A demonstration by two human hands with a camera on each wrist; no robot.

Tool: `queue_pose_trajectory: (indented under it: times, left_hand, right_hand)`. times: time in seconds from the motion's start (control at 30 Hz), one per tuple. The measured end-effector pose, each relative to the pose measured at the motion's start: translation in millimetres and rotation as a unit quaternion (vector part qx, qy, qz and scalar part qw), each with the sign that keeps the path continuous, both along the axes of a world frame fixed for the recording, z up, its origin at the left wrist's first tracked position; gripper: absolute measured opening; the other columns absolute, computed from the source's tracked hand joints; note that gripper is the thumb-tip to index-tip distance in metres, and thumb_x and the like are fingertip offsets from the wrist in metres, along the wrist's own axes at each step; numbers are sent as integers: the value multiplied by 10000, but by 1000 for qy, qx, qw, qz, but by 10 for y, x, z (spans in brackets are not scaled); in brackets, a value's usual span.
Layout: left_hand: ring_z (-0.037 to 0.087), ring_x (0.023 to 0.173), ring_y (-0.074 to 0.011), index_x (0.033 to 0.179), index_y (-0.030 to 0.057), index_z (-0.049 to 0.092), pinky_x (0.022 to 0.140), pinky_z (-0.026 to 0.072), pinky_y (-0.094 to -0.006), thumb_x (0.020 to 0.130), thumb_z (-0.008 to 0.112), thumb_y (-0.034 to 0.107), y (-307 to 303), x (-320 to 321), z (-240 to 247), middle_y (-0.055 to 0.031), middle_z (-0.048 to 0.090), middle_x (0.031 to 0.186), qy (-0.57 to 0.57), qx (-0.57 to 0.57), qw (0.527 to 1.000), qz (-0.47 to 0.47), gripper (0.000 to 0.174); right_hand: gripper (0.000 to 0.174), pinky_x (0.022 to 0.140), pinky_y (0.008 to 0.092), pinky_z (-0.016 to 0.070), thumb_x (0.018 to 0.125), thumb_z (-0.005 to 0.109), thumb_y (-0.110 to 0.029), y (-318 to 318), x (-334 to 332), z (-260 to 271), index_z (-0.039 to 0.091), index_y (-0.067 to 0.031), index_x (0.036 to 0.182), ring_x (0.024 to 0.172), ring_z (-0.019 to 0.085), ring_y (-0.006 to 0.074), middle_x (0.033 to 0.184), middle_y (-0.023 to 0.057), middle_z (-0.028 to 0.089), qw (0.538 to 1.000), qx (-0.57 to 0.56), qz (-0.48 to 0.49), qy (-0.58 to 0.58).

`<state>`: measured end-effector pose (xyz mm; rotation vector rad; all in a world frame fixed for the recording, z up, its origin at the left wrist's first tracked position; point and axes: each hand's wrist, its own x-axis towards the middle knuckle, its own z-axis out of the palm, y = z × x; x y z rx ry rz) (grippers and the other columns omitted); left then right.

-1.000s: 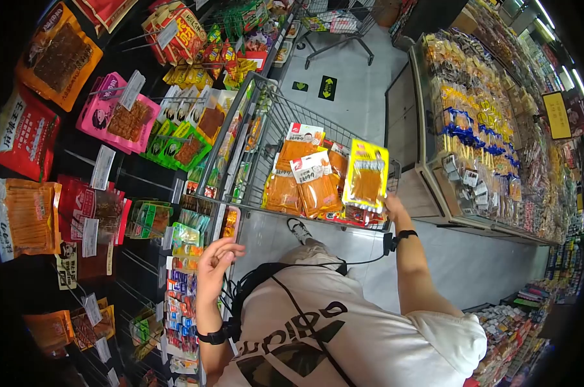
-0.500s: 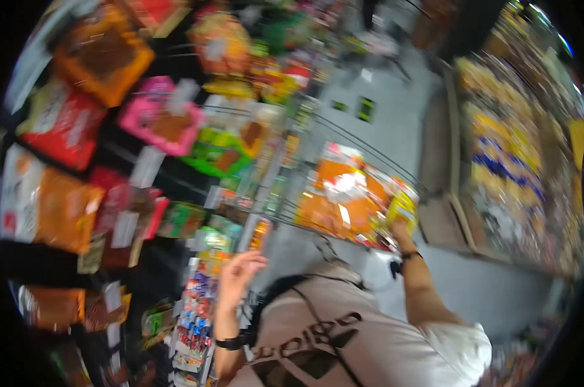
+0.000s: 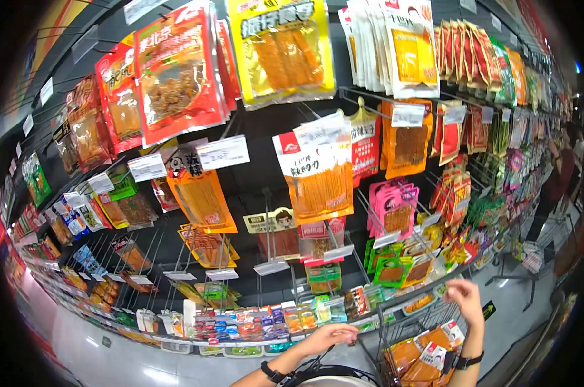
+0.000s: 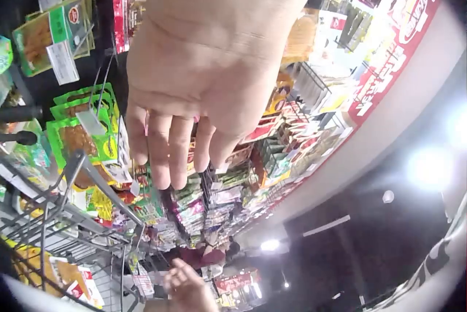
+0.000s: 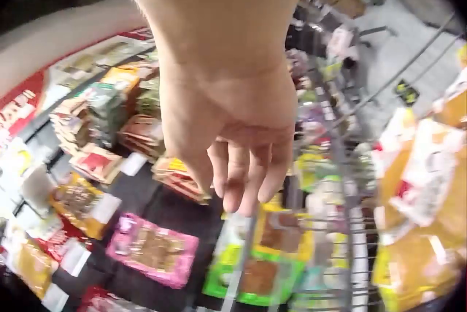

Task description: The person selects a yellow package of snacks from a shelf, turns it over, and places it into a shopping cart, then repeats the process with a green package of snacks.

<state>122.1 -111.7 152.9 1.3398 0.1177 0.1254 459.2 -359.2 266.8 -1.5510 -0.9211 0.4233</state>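
Note:
My left hand [image 3: 334, 337], its fingers loose and holding nothing, is in front of the low shelf just left of the wire shopping cart [image 3: 381, 335]. Raised above the cart, my right hand [image 3: 466, 302] is also bare, with fingers hanging relaxed in the right wrist view. Orange snack packets [image 3: 411, 366] with white labels lie in the cart, partly hidden by the right forearm. Beyond the hands, green snack packets [image 5: 255, 275] and a pink snack packet [image 5: 155, 248] hang on the rack.
Hooks with price tags [image 3: 222, 152] jut from the dark rack. Yellow packets [image 3: 282, 51], red packets [image 3: 176, 77] and orange packets [image 3: 205, 197] hang there. Small packs line the low shelf [image 3: 240, 326]. Further down the aisle are another cart [image 3: 530, 258] and a person [image 3: 558, 171].
The head view has swung from the cart to the rack. My right hand has let go of the yellow packet at the cart and risen. My left hand stays bare.

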Motion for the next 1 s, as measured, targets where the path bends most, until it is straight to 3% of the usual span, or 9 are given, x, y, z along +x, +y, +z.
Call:
queue_pose_trajectory:
  times: [0.07,0.13,0.17,0.27,0.33,0.5,0.63,0.87,1.0]
  left_hand:
    - [638,1093,-148,1324,-24,554,935,514,-293,1022,576,168,15,-142,108,-107,669,1195,36,14,999,33,359]
    - [645,1083,-148,1323,-35,548,872,545,-300,1025,575,203,27,-327,319,-119,672,1211,85,34,993,70,382]
    - [655,1074,-163,1320,-40,548,822,566,-311,1018,585,220,47,-402,294,-141,676,1193,59,43,993,90,400]
    - [662,1071,-187,1330,-41,542,853,559,-319,1015,586,199,202,-664,89,-145,681,1181,2,5,991,132,399]
    - [667,1074,-231,1314,-39,559,952,529,-346,1013,573,146,258,-850,258,-160,679,1171,5,27,982,186,354]
    - [665,1084,-241,1295,-42,573,952,517,-350,1013,566,141,463,-1222,367,-165,689,1149,-20,-1,967,254,336]
    - [665,1054,-210,1308,-56,564,932,515,-318,1014,576,157,580,-1371,400,-150,683,1152,-18,18,957,288,363]
    - [672,1065,-239,1291,-43,573,933,525,-345,1018,559,152,752,-1179,443,-176,689,1147,-21,18,959,280,336]
    - [653,1055,-200,1299,-47,577,961,506,-339,1020,561,155,796,-969,648,-152,690,1141,-24,56,967,246,344]
  right_hand:
    - [237,724,295,558,911,687,-117,233,-132,477,684,45,1083,775,700,166,847,96,711,998,24,31,-56]
    - [242,745,288,554,911,691,-128,699,-430,1551,686,44,1081,829,697,158,882,92,710,968,69,46,-238]
    - [249,747,282,552,919,686,-134,876,-533,1849,684,37,1100,845,697,159,922,91,715,965,127,59,-221]
    - [281,764,269,545,942,666,-148,1423,-760,2571,668,10,1174,883,692,153,1032,88,720,953,240,103,-152]
    - [308,796,255,534,952,661,-171,1917,-893,2849,657,-9,1214,919,684,141,1061,82,723,936,302,83,-159]
    - [353,866,286,525,925,684,-147,2787,-1076,3159,644,-46,1261,1011,665,144,1131,84,712,921,361,79,-124]
    - [415,962,342,502,898,684,-141,2927,-1165,3291,619,-35,1294,1119,634,212,1248,120,662,902,366,42,-225]
    - [560,1037,413,443,871,713,-197,3151,-993,3377,541,-68,1388,1239,578,284,1325,160,621,907,335,45,-253]
    - [659,1072,441,418,861,725,-234,3361,-853,3374,467,-73,1445,1296,531,312,1374,196,577,907,321,8,-271]
